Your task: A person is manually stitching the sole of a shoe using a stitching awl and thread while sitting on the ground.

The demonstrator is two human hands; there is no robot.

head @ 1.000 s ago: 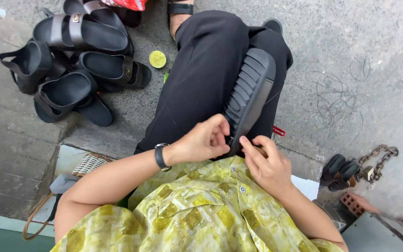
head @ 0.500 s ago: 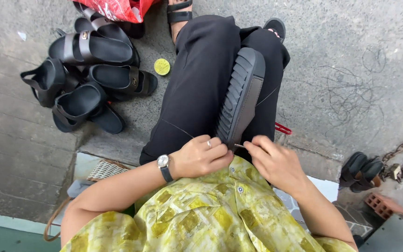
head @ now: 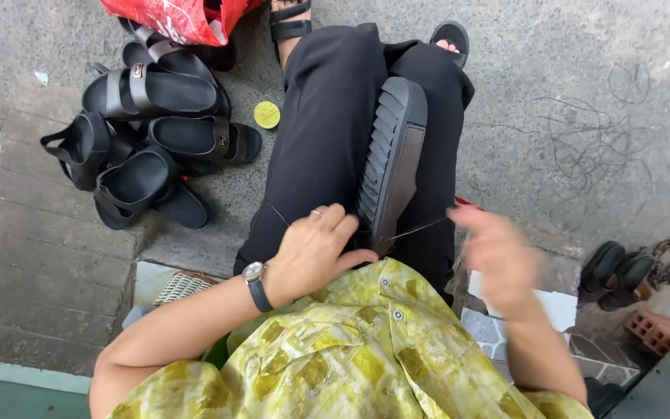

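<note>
A pile of black sandals (head: pixel 145 136) sits on the concrete floor (head: pixel 568 93), while one black sandal (head: pixel 391 159) lies sole-up across the lap. Left hand (head: pixel 316 248) curls closed on its near end; right hand (head: pixel 498 256), blurred, holds a taut thread (head: pixel 420 230) — grip unclear.

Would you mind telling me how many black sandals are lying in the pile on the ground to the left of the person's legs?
4 clearly: one strapped sandal at the top, one in the middle right, one at far left, one in front. More may be hidden beneath them or under the red bag.
</note>
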